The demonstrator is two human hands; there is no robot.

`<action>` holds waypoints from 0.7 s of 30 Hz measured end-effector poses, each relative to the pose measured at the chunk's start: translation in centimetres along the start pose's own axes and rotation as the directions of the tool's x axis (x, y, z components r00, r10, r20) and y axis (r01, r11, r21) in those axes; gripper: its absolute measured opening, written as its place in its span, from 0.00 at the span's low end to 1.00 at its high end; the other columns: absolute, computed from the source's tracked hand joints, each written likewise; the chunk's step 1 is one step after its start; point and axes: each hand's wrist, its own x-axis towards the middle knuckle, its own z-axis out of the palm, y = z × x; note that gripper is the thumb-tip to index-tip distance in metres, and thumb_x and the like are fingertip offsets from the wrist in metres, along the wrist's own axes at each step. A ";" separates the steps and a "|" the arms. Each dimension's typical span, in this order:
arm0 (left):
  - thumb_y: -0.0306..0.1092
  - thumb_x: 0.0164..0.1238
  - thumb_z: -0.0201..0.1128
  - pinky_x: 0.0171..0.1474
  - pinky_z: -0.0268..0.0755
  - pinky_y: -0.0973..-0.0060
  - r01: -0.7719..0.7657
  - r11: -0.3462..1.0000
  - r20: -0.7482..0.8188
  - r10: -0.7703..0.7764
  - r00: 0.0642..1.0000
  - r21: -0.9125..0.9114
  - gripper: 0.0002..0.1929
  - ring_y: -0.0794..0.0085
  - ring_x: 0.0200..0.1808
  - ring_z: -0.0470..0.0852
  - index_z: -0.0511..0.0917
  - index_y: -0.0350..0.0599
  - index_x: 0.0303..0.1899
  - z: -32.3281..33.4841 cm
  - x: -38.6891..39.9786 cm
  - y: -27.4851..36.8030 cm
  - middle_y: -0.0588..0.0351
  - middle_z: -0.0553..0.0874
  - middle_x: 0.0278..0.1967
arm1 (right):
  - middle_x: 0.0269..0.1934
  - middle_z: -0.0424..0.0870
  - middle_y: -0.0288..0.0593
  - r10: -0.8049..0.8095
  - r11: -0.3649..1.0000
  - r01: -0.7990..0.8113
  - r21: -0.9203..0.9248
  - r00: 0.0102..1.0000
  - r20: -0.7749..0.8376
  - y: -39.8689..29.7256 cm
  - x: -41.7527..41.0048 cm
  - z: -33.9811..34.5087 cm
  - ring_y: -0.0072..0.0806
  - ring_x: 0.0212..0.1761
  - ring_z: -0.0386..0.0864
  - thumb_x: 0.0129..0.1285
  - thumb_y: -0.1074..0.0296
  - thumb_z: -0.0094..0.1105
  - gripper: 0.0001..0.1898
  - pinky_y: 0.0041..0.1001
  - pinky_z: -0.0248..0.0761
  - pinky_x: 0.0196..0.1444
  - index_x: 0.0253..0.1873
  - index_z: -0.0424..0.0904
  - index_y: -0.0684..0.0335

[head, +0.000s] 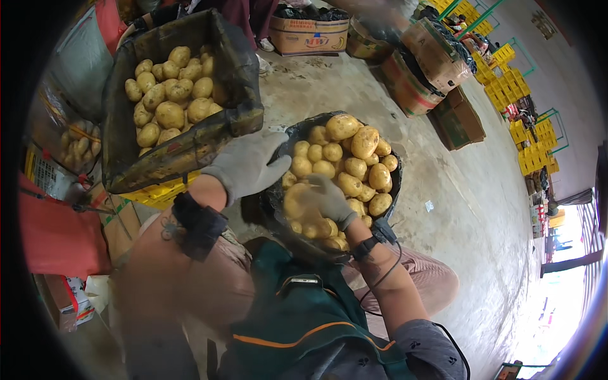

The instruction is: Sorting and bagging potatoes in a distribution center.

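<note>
Potatoes (355, 166) fill a round container lined with a black plastic bag (397, 190) in front of me. My right hand (327, 198), in a grey glove, is over their near left part, its fingers blurred against a large potato (298, 201); whether it grips that potato is unclear. My left hand (251, 164), gloved too, is at the container's left rim with its fingers apart and nothing in it. To the upper left, a black-lined crate (185, 156) holds more potatoes (169, 115) and rests on a yellow plastic crate (161, 192).
Cardboard boxes (308, 35) with black liners stand at the top, others (432, 57) at the upper right. A person's legs (247, 19) are beyond the black-lined crate. Bagged potatoes (80, 142) lie at the left. Yellow crates (506, 88) line the far right. A paper scrap (429, 205) lies on the floor.
</note>
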 end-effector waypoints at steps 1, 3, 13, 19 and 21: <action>0.47 0.80 0.67 0.72 0.77 0.53 -0.023 1.000 0.006 0.023 1.000 -0.005 0.27 0.41 0.67 0.85 0.80 0.42 0.71 0.5 0.7 0.6 0.37 0.88 0.64 | 0.62 0.88 0.59 0.005 1.000 -0.005 -0.001 1.000 -0.024 1.8 0.4 0.4 0.38 0.63 0.88 0.70 0.56 0.77 0.32 0.37 0.85 0.60 0.72 0.78 0.68; 0.48 0.80 0.66 0.71 0.77 0.53 -0.045 0.999 0.078 0.046 0.996 -0.022 0.27 0.42 0.67 0.85 0.80 0.42 0.71 0.6 1.1 1.5 0.37 0.88 0.66 | 0.66 0.84 0.68 -0.260 0.818 0.268 -0.509 0.962 0.088 5.0 1.7 1.9 0.53 0.68 0.86 0.62 0.49 0.82 0.44 0.44 0.80 0.69 0.77 0.74 0.67; 0.52 0.78 0.67 0.76 0.73 0.51 0.017 0.999 0.316 -0.031 0.948 0.046 0.34 0.39 0.70 0.83 0.77 0.41 0.76 1.5 -0.5 0.8 0.33 0.86 0.68 | 0.63 0.87 0.64 -0.041 0.780 0.010 -0.626 0.999 -0.036 0.7 0.0 3.5 0.56 0.66 0.86 0.65 0.42 0.78 0.44 0.45 0.80 0.68 0.77 0.76 0.68; 0.58 0.70 0.75 0.74 0.76 0.53 -0.261 0.947 -0.102 0.283 0.954 0.186 0.43 0.45 0.67 0.87 0.74 0.38 0.77 4.7 -1.8 0.1 0.34 0.88 0.63 | 0.58 0.91 0.48 -0.027 0.824 -0.125 0.552 0.966 0.258 -5.6 -1.9 -0.1 0.41 0.59 0.89 0.82 0.42 0.60 0.29 0.39 0.83 0.60 0.70 0.81 0.62; 0.55 0.68 0.80 0.69 0.80 0.58 0.113 0.891 0.146 -0.053 0.988 -0.441 0.42 0.54 0.61 0.90 0.75 0.35 0.73 3.2 -0.3 1.8 0.41 0.90 0.59 | 0.57 0.92 0.46 0.029 0.870 -0.187 0.457 0.943 0.331 -7.4 -2.6 -2.8 0.39 0.58 0.90 0.83 0.42 0.57 0.27 0.39 0.83 0.59 0.68 0.83 0.61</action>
